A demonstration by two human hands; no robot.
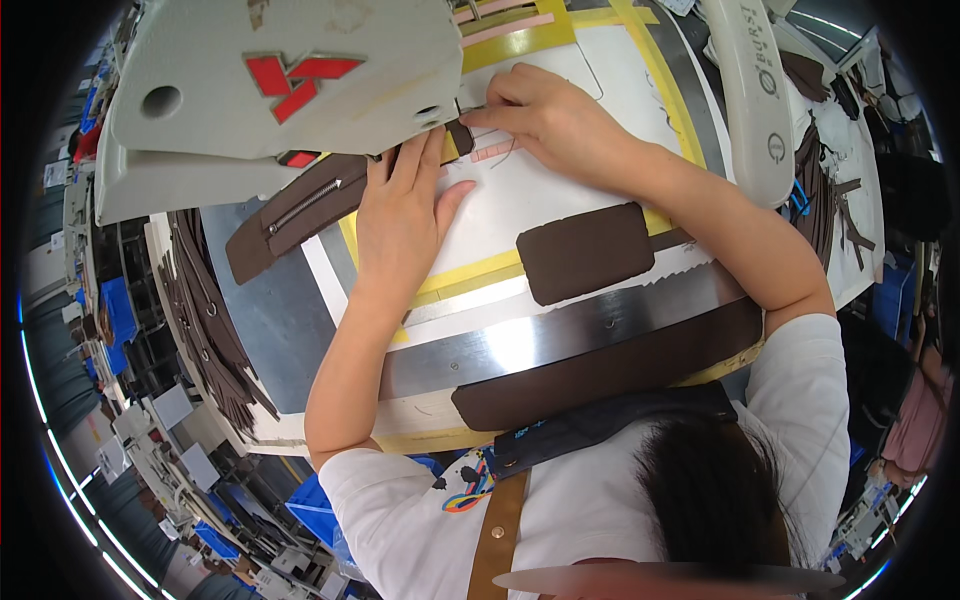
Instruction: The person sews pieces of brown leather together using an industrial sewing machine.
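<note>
A dark brown zippered piece (285,220) lies slantwise, partly under the grey sewing machine head (200,110). My left hand (400,210) rests over its right part, fingers stretched flat and thumb spread; the fingertips reach the machine's lower edge. At the piece's right end is my right hand (550,115), its index finger reaching to the dark edge and the other fingers curled in. What it pinches, if anything, is hidden. Just below these fingertips, a pink marked strip (493,151) lies on the white work sheet (480,235).
Yellow tape (455,283) borders the sheet. Nearer lie a brown rectangular panel (585,253), a metal strip (500,345) and a long brown piece (610,360). Brown straps hang at the left (205,310) and lie at the right (820,190). A pale machine arm (750,110) stands right.
</note>
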